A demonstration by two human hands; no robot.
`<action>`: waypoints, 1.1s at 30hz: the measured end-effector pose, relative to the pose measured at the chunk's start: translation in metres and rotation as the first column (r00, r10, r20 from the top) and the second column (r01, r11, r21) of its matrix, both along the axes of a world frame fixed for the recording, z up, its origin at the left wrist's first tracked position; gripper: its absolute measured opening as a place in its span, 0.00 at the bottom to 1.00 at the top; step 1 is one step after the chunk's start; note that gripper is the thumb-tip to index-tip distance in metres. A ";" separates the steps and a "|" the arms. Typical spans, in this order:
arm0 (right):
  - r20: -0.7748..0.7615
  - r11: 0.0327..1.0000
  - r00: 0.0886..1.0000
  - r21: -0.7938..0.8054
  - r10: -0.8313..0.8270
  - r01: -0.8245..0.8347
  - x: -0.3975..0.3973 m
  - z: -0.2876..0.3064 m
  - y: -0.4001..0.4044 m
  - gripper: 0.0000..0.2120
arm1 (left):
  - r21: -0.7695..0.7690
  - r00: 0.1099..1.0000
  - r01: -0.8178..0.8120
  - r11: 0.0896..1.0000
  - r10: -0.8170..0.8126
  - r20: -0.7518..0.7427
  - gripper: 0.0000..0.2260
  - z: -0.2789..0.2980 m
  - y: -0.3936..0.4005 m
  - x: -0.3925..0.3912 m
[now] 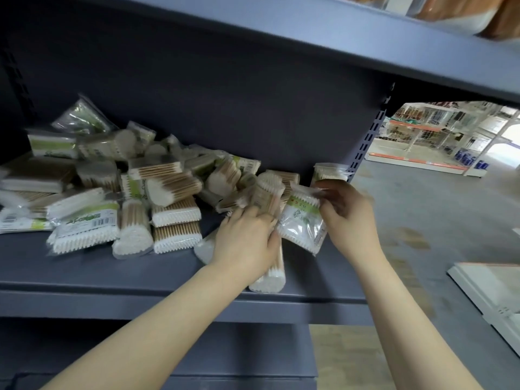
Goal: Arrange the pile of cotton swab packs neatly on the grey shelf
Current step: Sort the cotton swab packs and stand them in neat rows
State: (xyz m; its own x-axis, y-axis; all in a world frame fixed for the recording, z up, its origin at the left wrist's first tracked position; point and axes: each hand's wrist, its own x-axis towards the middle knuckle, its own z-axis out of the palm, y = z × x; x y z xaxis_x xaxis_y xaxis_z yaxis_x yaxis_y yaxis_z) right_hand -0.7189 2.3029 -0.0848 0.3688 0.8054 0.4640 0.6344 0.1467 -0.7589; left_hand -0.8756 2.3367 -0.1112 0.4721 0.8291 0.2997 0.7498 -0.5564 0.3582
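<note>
Observed: pile of cotton swab packs (126,187) heaped loosely on the grey shelf (92,266), spread from its left end to past the middle. Clear plastic wrappers, wooden sticks with white cotton tips showing through, green-and-white labels, barcodes on some. Packs lying at all angles, several overlapping, some flat, some on edge, some leaning against the shelf's back panel (225,94).

Left hand (247,237) found palm down on a long pack (268,274) lying lengthwise near the shelf's front edge, fingers curled over it and over neighbouring packs at the pile's right fringe. Long pack's near end reaching almost to the front lip.

Right hand (346,212) found at the right end of the shelf, fingers pinching the top of a single pack (302,223), held tilted, clear of the shelf surface, touching the left hand's fingertips. Motion blur over these fingers. One further pack (329,171) standing upright behind the right hand, against the slotted upright post (371,136).

Bare shelf surface noted along the front, below the pile on the left. Upper shelf (337,38) overhanging close above. Open concrete floor (422,220) to the right, beyond the post.
</note>
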 end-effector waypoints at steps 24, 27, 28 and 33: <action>-0.049 0.987 0.986 -0.021 0.157 -0.158 0.097 -0.009 -0.006 0.16 | 0.031 0.992 0.005 1.000 -0.002 -0.124 0.12 -0.010 -0.014 0.098; 0.040 0.971 0.975 -0.115 0.217 -0.211 0.102 -0.012 -0.006 0.17 | 0.034 0.993 -0.022 0.999 0.025 -0.118 0.11 -0.013 -0.015 0.101; 0.038 0.962 0.970 -0.141 0.240 -0.232 0.102 -0.012 -0.006 0.19 | 0.035 0.993 -0.028 0.999 0.031 -0.117 0.11 -0.013 -0.015 0.102; 0.111 0.961 0.962 -0.156 0.248 -0.230 0.107 -0.012 -0.006 0.27 | -0.013 0.998 -0.037 0.999 0.036 -0.055 0.09 -0.014 -0.014 0.107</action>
State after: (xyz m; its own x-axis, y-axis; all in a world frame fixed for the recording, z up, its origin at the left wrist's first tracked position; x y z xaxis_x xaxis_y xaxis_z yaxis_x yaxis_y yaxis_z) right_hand -0.6124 2.2966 -0.0969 0.1028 0.9232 0.3702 0.6870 0.2033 -0.6976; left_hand -0.7685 2.3222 -0.1247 0.4565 0.8500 0.2627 0.7882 -0.5234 0.3237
